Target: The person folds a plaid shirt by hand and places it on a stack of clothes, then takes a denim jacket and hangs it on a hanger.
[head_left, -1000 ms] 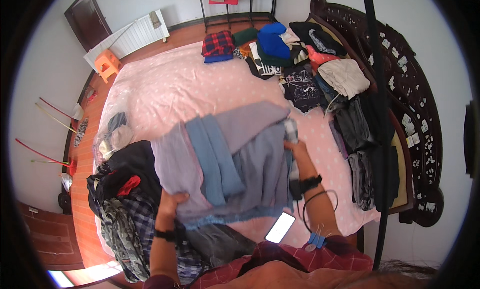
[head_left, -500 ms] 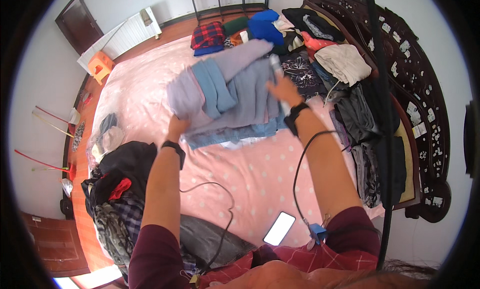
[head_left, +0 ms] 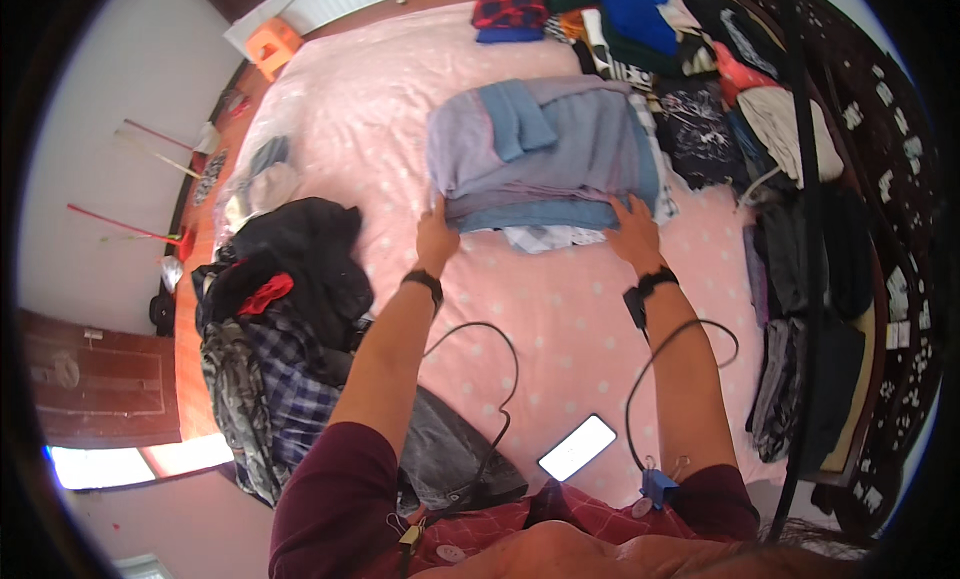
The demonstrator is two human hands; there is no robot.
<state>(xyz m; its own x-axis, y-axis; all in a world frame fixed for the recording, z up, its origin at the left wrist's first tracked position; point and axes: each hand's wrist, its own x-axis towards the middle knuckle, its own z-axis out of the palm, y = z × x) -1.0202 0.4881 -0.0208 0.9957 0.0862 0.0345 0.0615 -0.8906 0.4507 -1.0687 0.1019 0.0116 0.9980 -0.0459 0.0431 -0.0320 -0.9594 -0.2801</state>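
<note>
A folded blue denim garment (head_left: 570,129), its inner side greyish lilac, lies in the middle of the bed, with one sleeve (head_left: 518,119) folded across its top. Beneath it, edges of a white checked garment (head_left: 560,238) stick out at the front and right. At the denim's near left corner, my left hand (head_left: 437,239) is closed on the edge. Near the front right corner, my right hand (head_left: 634,234) rests on the edge, its fingers apart. The cloth hides some fingertips on both hands.
A pink dotted sheet (head_left: 560,329) covers the bed. A rumpled dark clothes pile (head_left: 300,249) lies left; folded clothes (head_left: 690,129) line the right and far sides. Near me lies a phone (head_left: 577,448) with a lit screen. Black cables (head_left: 497,329) trail from my wrists.
The denim garment has come down flat on the white checked one, its sleeve lying across the top. Both hands are now at its front edge; my right hand has left the far right side.
</note>
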